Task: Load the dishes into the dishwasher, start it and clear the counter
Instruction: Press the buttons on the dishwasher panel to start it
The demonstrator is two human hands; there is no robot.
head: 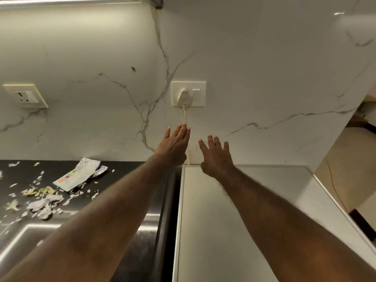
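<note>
Both empty hands, left (173, 147) and right (216, 157), reach below plugged socket (188, 94).

Both arms reached out toward twelve o'clock. The left hand (174, 146) and right hand (216, 155) were flat, fingers spread, holding nothing.
</note>
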